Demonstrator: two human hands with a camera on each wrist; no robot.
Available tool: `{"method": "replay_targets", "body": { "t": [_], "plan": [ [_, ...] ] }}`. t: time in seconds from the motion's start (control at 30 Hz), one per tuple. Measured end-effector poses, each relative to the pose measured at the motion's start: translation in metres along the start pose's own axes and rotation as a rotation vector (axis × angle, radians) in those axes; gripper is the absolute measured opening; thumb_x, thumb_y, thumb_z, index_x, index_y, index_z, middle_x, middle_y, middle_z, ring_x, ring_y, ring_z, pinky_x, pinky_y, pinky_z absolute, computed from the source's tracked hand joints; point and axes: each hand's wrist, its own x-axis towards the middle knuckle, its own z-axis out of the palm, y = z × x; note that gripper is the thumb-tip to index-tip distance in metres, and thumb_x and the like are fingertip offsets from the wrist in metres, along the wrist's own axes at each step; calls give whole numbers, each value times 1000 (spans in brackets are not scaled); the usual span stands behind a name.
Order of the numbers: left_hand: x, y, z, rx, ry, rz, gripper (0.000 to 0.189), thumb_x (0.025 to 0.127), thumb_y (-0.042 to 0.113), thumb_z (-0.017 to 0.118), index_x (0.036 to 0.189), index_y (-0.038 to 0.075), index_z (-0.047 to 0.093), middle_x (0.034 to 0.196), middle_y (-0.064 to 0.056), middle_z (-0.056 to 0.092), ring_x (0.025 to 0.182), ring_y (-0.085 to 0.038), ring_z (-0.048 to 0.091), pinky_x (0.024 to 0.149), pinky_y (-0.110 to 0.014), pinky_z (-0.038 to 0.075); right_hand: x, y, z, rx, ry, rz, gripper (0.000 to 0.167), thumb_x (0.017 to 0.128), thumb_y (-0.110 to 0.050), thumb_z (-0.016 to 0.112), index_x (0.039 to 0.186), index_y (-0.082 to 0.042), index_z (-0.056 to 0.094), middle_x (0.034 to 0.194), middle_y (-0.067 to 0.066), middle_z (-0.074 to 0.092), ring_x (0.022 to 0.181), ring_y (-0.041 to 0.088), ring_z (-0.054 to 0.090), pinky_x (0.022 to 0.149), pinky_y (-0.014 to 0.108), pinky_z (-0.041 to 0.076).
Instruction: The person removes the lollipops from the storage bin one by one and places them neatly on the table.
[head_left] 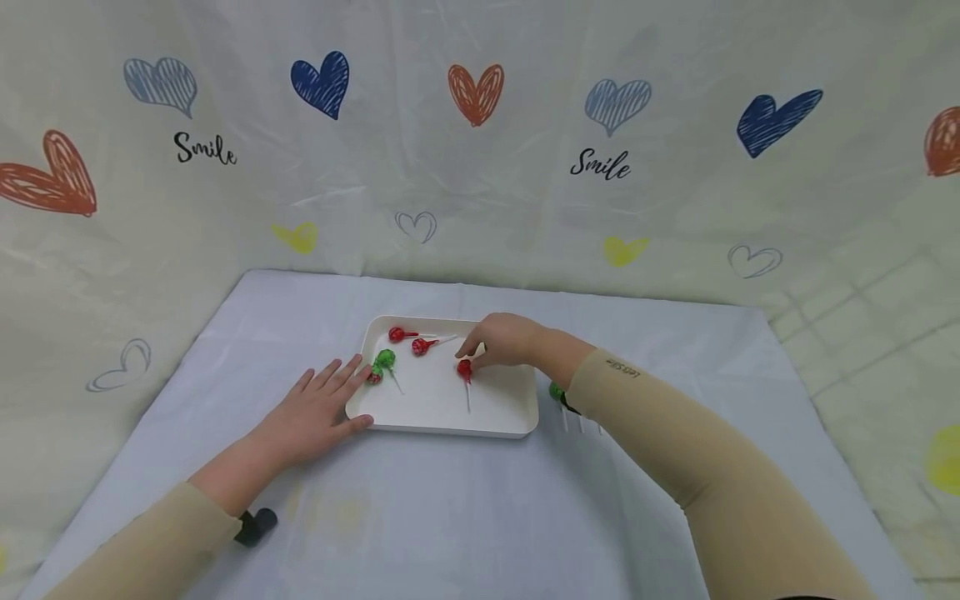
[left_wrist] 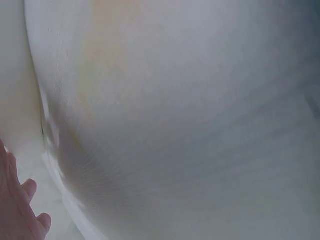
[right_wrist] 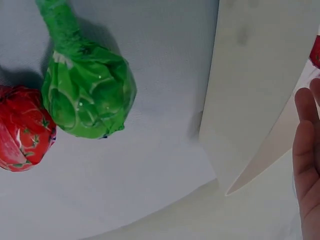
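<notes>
In the head view a white tray [head_left: 420,408] lies on the table with several wrapped lollipops in it. My left hand [head_left: 318,412] has its fingers spread over the tray's left rim. Beside its fingertips are a green lollipop [head_left: 386,358] and a red one with green [head_left: 375,375]. Thumb and fingers of my right hand [head_left: 506,340] pinch the head of a red lollipop [head_left: 465,368] inside the tray, its stick toward me. Farther back lie two red lollipops, one [head_left: 397,334] left of the other [head_left: 420,346]. The left wrist view shows only part of that hand.
Right of the tray, partly under my right sleeve, a green lollipop [right_wrist: 90,92] and a red lollipop [right_wrist: 22,127] lie on the table, with several sticks showing. A white curtain [head_left: 525,192] with printed hearts hangs behind the table.
</notes>
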Motion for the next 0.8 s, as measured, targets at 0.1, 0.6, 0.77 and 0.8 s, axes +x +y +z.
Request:
{"method": "replay_targets", "body": {
  "t": [0.1, 0.6, 0.77, 0.8],
  "plan": [
    [0, 1, 0, -2, 3, -1, 90, 93, 71, 45, 160, 18, 16, 166, -5, 11, 150, -37, 12, 118, -62, 7, 2, 2, 0, 9, 4, -1, 31, 91, -29, 74, 123, -29, 73, 110, -15, 70, 96, 5, 61, 88, 27, 50],
    [0, 2, -1, -12, 3, 1, 91, 92, 73, 43, 160, 18, 16, 167, -5, 11, 150, -37, 12, 118, -62, 7, 11, 0, 3, 50, -33, 39, 28, 91, -27, 75, 118, -28, 75, 101, -15, 70, 98, 7, 59, 88, 27, 50],
    [-1, 3, 0, -21, 24, 6, 91, 92, 71, 47, 160, 18, 19, 166, -5, 14, 150, -37, 14, 118, -62, 9, 13, -1, 5, 49, -44, 45, 27, 91, -27, 75, 118, -28, 75, 100, -15, 69, 98, 8, 58, 89, 27, 50],
    [-1, 3, 0, -19, 26, 5, 91, 92, 71, 47, 160, 19, 19, 166, -4, 14, 150, -37, 14, 118, -62, 9, 13, -1, 5, 48, -48, 47, 28, 91, -27, 74, 118, -28, 75, 100, -16, 69, 98, 8, 58, 89, 27, 50]
  ]
}}
